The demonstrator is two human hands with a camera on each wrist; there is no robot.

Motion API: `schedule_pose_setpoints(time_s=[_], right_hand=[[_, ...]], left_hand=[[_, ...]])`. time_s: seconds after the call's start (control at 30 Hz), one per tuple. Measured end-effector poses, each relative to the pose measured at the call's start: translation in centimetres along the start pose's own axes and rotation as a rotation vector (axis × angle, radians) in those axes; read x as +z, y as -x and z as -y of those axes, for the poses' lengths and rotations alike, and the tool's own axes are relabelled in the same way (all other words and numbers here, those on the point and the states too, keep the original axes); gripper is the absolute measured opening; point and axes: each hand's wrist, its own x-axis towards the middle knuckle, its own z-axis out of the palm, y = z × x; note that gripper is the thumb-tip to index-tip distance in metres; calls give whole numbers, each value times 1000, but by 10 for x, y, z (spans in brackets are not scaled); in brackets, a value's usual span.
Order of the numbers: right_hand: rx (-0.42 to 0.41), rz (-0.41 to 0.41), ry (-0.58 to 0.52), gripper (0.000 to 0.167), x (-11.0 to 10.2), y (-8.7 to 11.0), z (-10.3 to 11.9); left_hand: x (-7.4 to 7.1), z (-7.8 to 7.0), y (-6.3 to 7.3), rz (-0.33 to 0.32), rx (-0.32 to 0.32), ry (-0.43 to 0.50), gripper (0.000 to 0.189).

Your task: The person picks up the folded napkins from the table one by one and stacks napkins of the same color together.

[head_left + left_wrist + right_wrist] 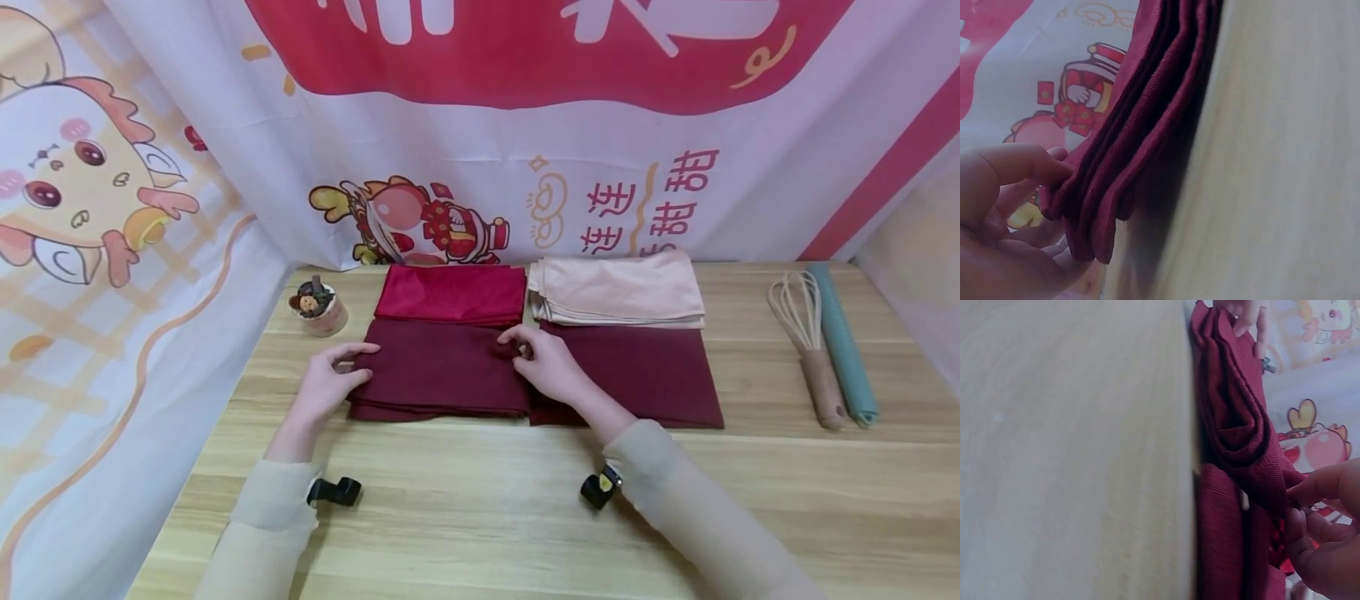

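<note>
A folded dark red cloth (442,367) lies in layers on the table. In the head view my left hand (330,379) is at its left end, thumb and fingers spread along that edge. The left wrist view shows the left hand (1010,219) gripping the end of the stacked layers (1141,119). My right hand (551,362) pinches the cloth's upper right corner, which bunches up between thumb and fingers. Seen from the right wrist, the right hand (1329,519) holds that corner slightly raised beside a second dark red cloth (1219,537).
Behind lie a bright red folded cloth (450,293) and a beige folded stack (618,287). A small pot with a figurine (318,308) stands at the back left. To the right are a whisk (810,350) and a rolled teal mat (843,350). A printed curtain (465,142) hangs behind.
</note>
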Motion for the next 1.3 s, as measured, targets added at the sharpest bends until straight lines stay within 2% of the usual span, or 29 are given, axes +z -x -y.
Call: schedule_pose_setpoints(time_s=[0.27,0.43,0.57,0.73,0.93,1.1,1.3], right_hand=[[36,-3,-38,34,-30,9,2],[43,-13,-28,34,-56,20,-2],[71,-17,-18,33,-79,31,-9],[93,-14,-24,32,-106,45,-24],[91,-64,-25,32,-138,63,-43],[116,-82,20,32,-160,77,-57],[176,-69,63,31,-178,89,-74]], left_hand=[[9,-25,6,45,8,64,40],[27,-41,5,76,24,116,38],[49,-53,4,96,52,166,37],[80,-66,2,114,49,223,36],[122,-84,-3,142,49,289,35],[153,-95,-6,168,68,292,34],[181,-100,-10,245,74,288,34]])
